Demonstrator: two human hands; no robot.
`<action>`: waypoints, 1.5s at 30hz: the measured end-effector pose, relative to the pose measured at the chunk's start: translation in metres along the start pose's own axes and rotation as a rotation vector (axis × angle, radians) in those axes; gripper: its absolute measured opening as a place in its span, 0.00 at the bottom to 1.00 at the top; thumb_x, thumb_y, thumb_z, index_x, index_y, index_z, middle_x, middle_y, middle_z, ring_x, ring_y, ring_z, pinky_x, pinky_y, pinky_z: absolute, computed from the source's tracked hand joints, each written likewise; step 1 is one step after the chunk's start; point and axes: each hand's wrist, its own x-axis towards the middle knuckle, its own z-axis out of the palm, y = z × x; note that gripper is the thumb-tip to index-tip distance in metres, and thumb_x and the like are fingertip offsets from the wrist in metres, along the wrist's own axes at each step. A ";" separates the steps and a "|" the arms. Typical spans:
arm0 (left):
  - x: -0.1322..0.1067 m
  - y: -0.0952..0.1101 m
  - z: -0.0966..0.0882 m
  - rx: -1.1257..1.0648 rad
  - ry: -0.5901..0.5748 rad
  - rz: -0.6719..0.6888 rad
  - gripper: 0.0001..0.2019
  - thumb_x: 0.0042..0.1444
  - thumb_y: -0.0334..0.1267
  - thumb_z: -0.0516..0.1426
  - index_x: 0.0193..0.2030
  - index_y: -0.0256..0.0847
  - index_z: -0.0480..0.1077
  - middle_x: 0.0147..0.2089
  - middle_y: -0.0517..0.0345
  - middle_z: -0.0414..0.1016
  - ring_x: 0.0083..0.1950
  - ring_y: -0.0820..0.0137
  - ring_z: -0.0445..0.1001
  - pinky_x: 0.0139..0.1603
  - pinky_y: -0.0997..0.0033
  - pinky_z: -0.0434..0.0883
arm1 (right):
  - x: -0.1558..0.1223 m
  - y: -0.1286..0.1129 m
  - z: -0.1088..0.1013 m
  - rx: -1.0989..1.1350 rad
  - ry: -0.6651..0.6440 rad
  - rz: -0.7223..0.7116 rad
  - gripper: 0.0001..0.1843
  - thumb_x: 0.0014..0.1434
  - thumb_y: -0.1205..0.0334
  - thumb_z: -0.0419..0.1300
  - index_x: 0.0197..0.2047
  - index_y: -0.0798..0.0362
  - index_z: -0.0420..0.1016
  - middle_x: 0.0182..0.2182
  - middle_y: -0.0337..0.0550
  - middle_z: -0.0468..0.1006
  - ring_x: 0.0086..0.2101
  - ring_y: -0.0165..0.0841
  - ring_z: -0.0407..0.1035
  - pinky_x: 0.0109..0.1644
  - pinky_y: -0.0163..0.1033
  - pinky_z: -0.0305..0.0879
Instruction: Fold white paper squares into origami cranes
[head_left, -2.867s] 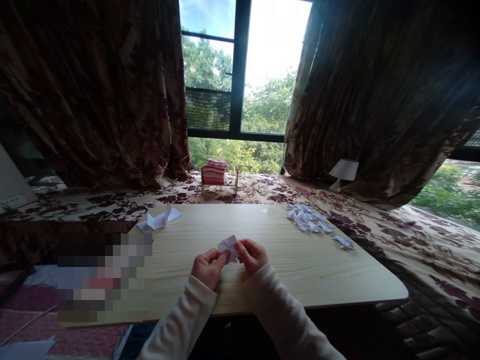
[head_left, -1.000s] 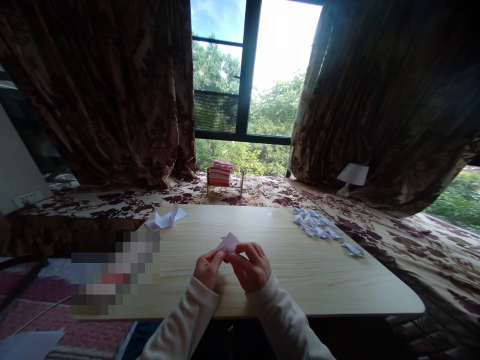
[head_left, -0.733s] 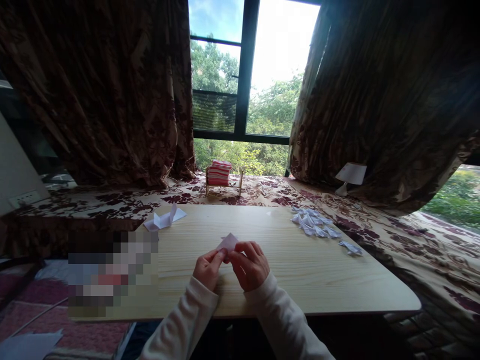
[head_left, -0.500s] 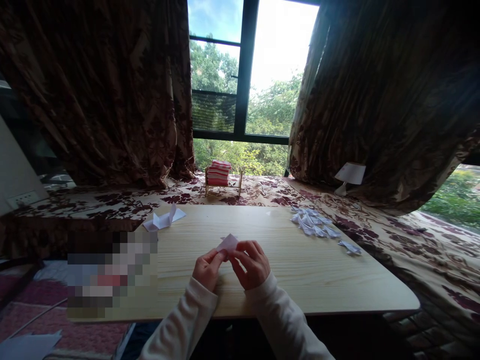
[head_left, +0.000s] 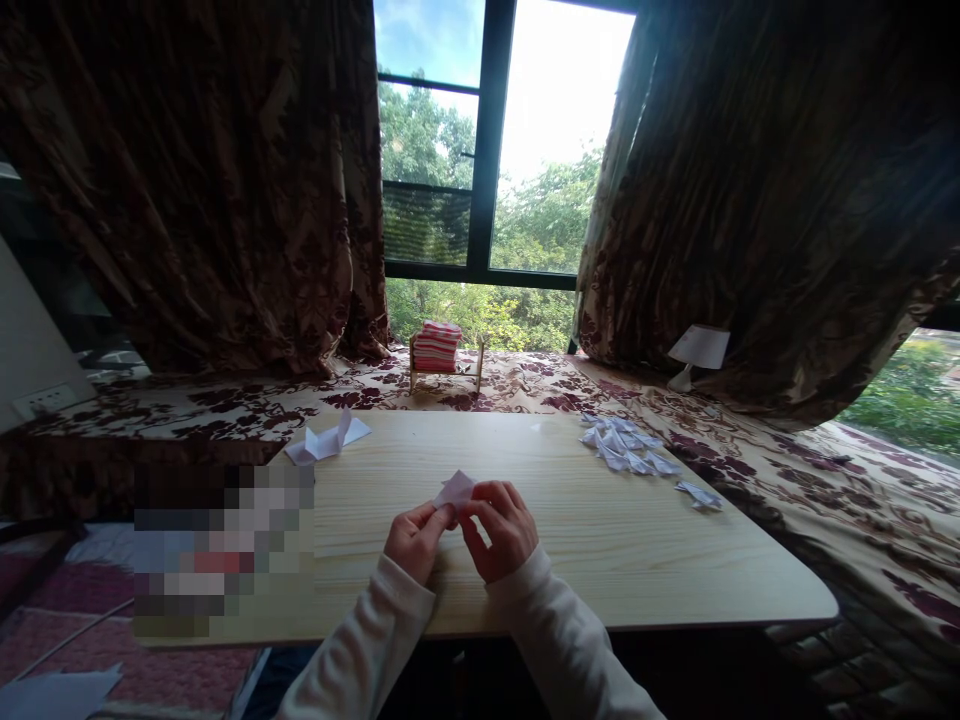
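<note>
Between my two hands is a small folded piece of white paper, held over the middle of the table. My left hand pinches its lower left part between thumb and fingers. On the other side my right hand has its fingertips closed on the paper's right edge. My fingers cover the lower part of the paper, so its full shape is hidden. Off to the right lies a pile of folded white paper pieces, with a smaller folded piece nearer me.
At the table's back left rests a partly folded sheet of paper. A blurred patch covers the left side. Beyond the table, a small rack holds pink striped cloths, and a white lamp stands right.
The folded paper has turned and shifted slightly in my fingers, its top corner looking a little different. Both hands keep nearly the same place and grip.
</note>
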 end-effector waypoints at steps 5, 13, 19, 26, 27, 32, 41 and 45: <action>0.000 0.004 0.003 -0.047 -0.005 -0.014 0.09 0.40 0.41 0.59 0.21 0.36 0.74 0.23 0.58 0.74 0.31 0.68 0.70 0.36 0.72 0.65 | -0.001 0.005 0.004 0.025 0.032 0.049 0.04 0.53 0.67 0.55 0.29 0.52 0.70 0.31 0.44 0.68 0.34 0.35 0.62 0.38 0.42 0.60; -0.001 0.007 0.004 -0.076 0.086 -0.061 0.08 0.38 0.39 0.59 0.19 0.36 0.74 0.21 0.59 0.74 0.30 0.68 0.71 0.37 0.72 0.66 | -0.005 0.012 0.008 0.144 0.101 0.204 0.03 0.52 0.64 0.55 0.28 0.53 0.67 0.29 0.41 0.67 0.28 0.30 0.63 0.32 0.36 0.62; -0.001 0.004 0.004 -0.095 0.089 -0.065 0.09 0.38 0.40 0.60 0.23 0.36 0.75 0.24 0.59 0.75 0.30 0.69 0.71 0.37 0.72 0.67 | -0.007 0.012 0.011 0.260 0.039 0.349 0.10 0.53 0.62 0.53 0.23 0.54 0.68 0.21 0.36 0.65 0.21 0.26 0.60 0.25 0.32 0.57; 0.000 0.000 0.005 -0.100 0.040 -0.038 0.12 0.37 0.41 0.61 0.29 0.35 0.76 0.23 0.58 0.75 0.32 0.66 0.71 0.37 0.71 0.67 | -0.005 0.008 0.012 0.440 -0.026 0.489 0.11 0.52 0.60 0.55 0.22 0.55 0.70 0.20 0.36 0.64 0.20 0.25 0.57 0.23 0.31 0.56; 0.000 0.000 0.005 -0.096 0.038 -0.036 0.12 0.37 0.41 0.61 0.28 0.35 0.76 0.23 0.59 0.74 0.31 0.67 0.71 0.36 0.71 0.67 | -0.005 0.008 0.012 0.466 -0.027 0.512 0.11 0.51 0.60 0.56 0.22 0.55 0.70 0.20 0.36 0.64 0.20 0.25 0.57 0.22 0.31 0.55; -0.002 0.001 0.006 -0.069 0.040 -0.028 0.09 0.38 0.40 0.61 0.22 0.35 0.74 0.20 0.61 0.72 0.27 0.72 0.67 0.32 0.75 0.65 | -0.005 0.010 0.014 0.604 -0.054 0.634 0.12 0.51 0.56 0.56 0.23 0.56 0.69 0.17 0.35 0.65 0.19 0.25 0.58 0.22 0.31 0.56; -0.002 -0.002 0.007 -0.018 0.028 -0.020 0.11 0.39 0.42 0.61 0.21 0.34 0.73 0.20 0.60 0.70 0.26 0.72 0.66 0.30 0.75 0.64 | -0.005 0.016 0.014 0.707 -0.068 0.766 0.15 0.48 0.53 0.58 0.22 0.56 0.71 0.13 0.34 0.64 0.18 0.25 0.57 0.22 0.31 0.55; -0.001 -0.004 0.006 0.015 0.035 -0.011 0.11 0.40 0.43 0.60 0.24 0.34 0.74 0.20 0.61 0.70 0.26 0.72 0.65 0.29 0.75 0.63 | -0.003 0.013 0.010 0.728 -0.055 0.778 0.14 0.47 0.53 0.59 0.21 0.56 0.70 0.14 0.33 0.64 0.18 0.25 0.56 0.22 0.31 0.54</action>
